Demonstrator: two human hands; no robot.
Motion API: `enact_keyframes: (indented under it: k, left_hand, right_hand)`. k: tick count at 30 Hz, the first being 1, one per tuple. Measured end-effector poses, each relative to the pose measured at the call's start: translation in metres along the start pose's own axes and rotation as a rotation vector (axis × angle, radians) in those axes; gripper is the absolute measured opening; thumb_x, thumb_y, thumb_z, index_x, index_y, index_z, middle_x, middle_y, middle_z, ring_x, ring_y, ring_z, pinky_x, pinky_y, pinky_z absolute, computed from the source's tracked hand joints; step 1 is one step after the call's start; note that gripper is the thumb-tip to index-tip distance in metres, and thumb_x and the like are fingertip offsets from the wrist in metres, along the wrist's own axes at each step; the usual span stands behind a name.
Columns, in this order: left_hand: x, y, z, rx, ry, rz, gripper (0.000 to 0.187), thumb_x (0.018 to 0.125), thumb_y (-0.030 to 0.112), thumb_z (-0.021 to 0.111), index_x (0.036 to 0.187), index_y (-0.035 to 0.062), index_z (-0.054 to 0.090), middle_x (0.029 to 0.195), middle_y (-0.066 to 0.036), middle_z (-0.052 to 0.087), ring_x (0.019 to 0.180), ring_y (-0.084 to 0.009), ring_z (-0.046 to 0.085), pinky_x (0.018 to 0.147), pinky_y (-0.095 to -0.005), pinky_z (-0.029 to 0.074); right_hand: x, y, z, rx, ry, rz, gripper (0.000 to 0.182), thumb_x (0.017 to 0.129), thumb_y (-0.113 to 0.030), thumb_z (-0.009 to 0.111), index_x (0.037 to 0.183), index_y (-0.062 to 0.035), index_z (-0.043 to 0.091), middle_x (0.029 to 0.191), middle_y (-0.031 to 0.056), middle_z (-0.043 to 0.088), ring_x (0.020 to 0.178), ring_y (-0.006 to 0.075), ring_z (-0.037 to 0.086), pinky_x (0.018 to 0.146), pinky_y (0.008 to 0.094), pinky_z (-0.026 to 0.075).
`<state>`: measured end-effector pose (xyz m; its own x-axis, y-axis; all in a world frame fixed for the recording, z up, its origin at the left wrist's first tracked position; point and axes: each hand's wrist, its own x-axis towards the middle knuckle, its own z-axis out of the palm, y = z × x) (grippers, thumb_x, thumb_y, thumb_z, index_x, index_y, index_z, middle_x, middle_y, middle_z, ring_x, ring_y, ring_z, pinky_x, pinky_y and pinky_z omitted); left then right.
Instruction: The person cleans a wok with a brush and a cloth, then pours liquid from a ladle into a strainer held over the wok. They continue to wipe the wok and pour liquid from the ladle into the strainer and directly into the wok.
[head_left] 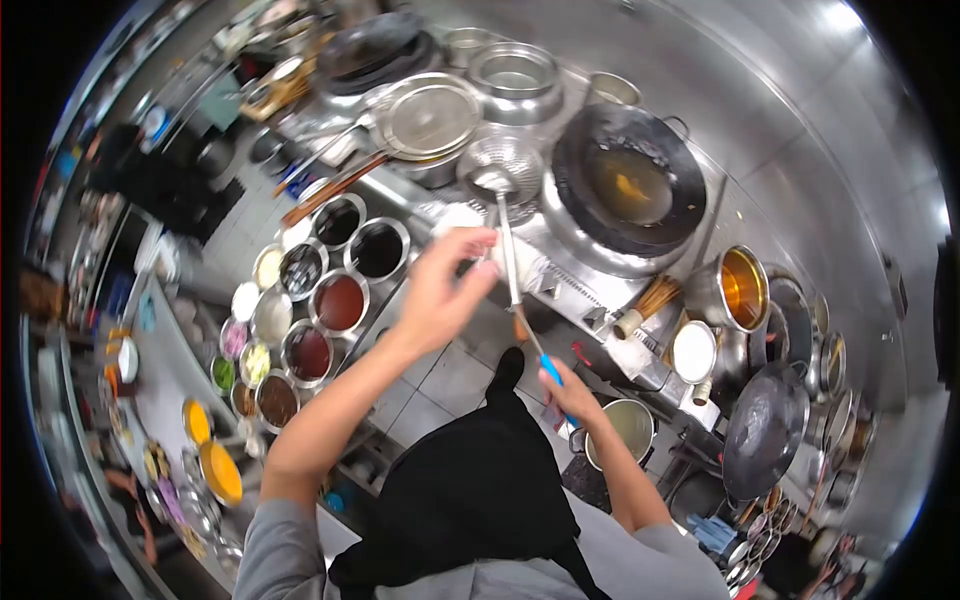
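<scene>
My right hand (568,392) is wrapped round the blue grip of a long-handled ladle (509,250). The ladle's bowl end lies over a perforated strainer (512,158) beside the stove. Close to the left of the ladle's shaft, my left hand (450,285) is held with thumb and fingers apart and nothing between them. To the right of the strainer, a black wok (575,165) sits on the burner with yellowish liquid and a small orange piece in it. A round mesh skimmer (428,115) rests on a pot at the upper left.
Metal pots of dark and red sauces (340,302) stand on the left. At the right are a bamboo brush (655,298), a pot of amber oil (742,287), a white-filled bowl (694,350) and another wok (766,432). A two-handled pot (628,432) sits low by my right arm.
</scene>
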<state>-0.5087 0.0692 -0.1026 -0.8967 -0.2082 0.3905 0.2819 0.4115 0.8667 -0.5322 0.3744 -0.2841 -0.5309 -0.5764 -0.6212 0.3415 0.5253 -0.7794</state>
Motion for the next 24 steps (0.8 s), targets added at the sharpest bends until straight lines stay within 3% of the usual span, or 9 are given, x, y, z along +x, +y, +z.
enact_keyframes:
  k: [1, 3, 6, 9, 10, 13, 14, 18, 24]
  left_hand:
    - [0.037, -0.043, 0.052, 0.012, -0.072, 0.053, 0.041, 0.093, 0.016, 0.068, 0.131, 0.0019, 0.060, 0.124, -0.015, 0.064, 0.109, -0.0292, 0.064, 0.101, -0.0376, 0.047]
    - [0.106, -0.099, 0.135, 0.412, -0.166, 0.436, 0.047, 0.094, 0.025, 0.070, 0.133, 0.0019, 0.058, 0.115, -0.018, 0.064, 0.107, -0.0338, 0.064, 0.108, -0.0406, 0.043]
    - [0.175, -0.196, 0.220, 0.538, -0.443, 0.627, 0.040, 0.093, 0.034, 0.070, 0.119, 0.0034, 0.063, 0.104, -0.016, 0.065, 0.100, -0.0343, 0.064, 0.103, -0.0420, 0.044]
    - [0.204, -0.241, 0.260, 0.694, -0.741, 0.595, 0.031, 0.094, 0.037, 0.068, 0.102, 0.0076, 0.062, 0.091, -0.010, 0.066, 0.092, -0.0287, 0.065, 0.090, -0.0410, 0.048]
    - [0.206, -0.242, 0.263, 0.681, -0.677, 0.643, 0.028, 0.094, 0.035, 0.068, 0.084, 0.0112, 0.057, 0.076, -0.005, 0.065, 0.077, -0.0259, 0.067, 0.075, -0.0392, 0.050]
    - [0.228, -0.231, 0.259, 0.581, -0.665, 0.733, 0.029, 0.093, 0.034, 0.069, 0.078, 0.0122, 0.056, 0.066, -0.004, 0.061, 0.063, -0.0266, 0.065, 0.065, -0.0379, 0.051]
    - [0.239, -0.225, 0.259, 0.492, -0.589, 0.795, 0.033, 0.090, 0.033, 0.072, 0.072, 0.0122, 0.054, 0.060, -0.004, 0.058, 0.054, -0.0264, 0.061, 0.055, -0.0371, 0.049]
    - [0.299, -0.181, 0.242, 0.417, -0.552, 0.882, 0.036, 0.084, 0.033, 0.078, 0.069, 0.0128, 0.052, 0.055, -0.003, 0.055, 0.048, -0.0256, 0.060, 0.043, -0.0374, 0.044]
    - [0.414, -0.110, 0.245, 0.238, -0.546, 0.828, 0.036, 0.087, 0.035, 0.078, 0.073, 0.0097, 0.055, 0.056, -0.009, 0.054, 0.051, -0.0319, 0.058, 0.046, -0.0416, 0.043]
  right_hand:
    - [-0.008, 0.000, -0.017, -0.021, 0.026, 0.042, 0.044, 0.102, -0.034, 0.061, 0.139, -0.0130, 0.047, 0.074, 0.0035, 0.056, 0.050, 0.0112, 0.054, 0.044, 0.0291, 0.045]
    - [0.000, 0.057, -0.046, -0.100, 0.079, 0.051, 0.040, 0.096, -0.020, 0.070, 0.123, -0.0106, 0.042, 0.077, 0.0026, 0.056, 0.054, 0.0103, 0.054, 0.047, 0.0287, 0.045]
    - [-0.008, 0.070, -0.075, 0.133, 0.046, 0.103, 0.041, 0.095, -0.015, 0.070, 0.121, -0.0091, 0.039, 0.079, 0.0018, 0.057, 0.055, 0.0108, 0.055, 0.048, 0.0289, 0.045]
    - [-0.025, 0.072, -0.098, 0.185, 0.097, 0.156, 0.043, 0.095, -0.014, 0.069, 0.124, -0.0074, 0.037, 0.078, 0.0034, 0.059, 0.054, 0.0120, 0.054, 0.047, 0.0296, 0.045]
    - [-0.030, 0.081, -0.101, 0.197, 0.113, 0.161, 0.045, 0.095, -0.015, 0.069, 0.125, -0.0066, 0.036, 0.076, 0.0042, 0.058, 0.053, 0.0129, 0.055, 0.046, 0.0301, 0.044]
    - [-0.038, 0.089, -0.100, 0.235, 0.144, 0.211, 0.045, 0.097, -0.016, 0.066, 0.127, -0.0054, 0.033, 0.080, 0.0079, 0.065, 0.052, 0.0138, 0.055, 0.045, 0.0307, 0.044]
    - [-0.042, 0.087, -0.100, 0.293, 0.151, 0.218, 0.044, 0.098, -0.015, 0.065, 0.127, -0.0054, 0.033, 0.082, 0.0086, 0.066, 0.052, 0.0137, 0.055, 0.045, 0.0306, 0.043]
    - [-0.041, 0.065, -0.102, 0.454, 0.197, 0.230, 0.035, 0.100, -0.017, 0.063, 0.123, -0.0054, 0.040, 0.086, 0.0093, 0.069, 0.051, 0.0127, 0.054, 0.045, 0.0286, 0.043]
    - [-0.021, -0.008, -0.106, 0.517, 0.197, 0.300, 0.029, 0.106, -0.032, 0.057, 0.115, -0.0076, 0.043, 0.082, 0.0094, 0.064, 0.051, 0.0115, 0.052, 0.046, 0.0265, 0.041]
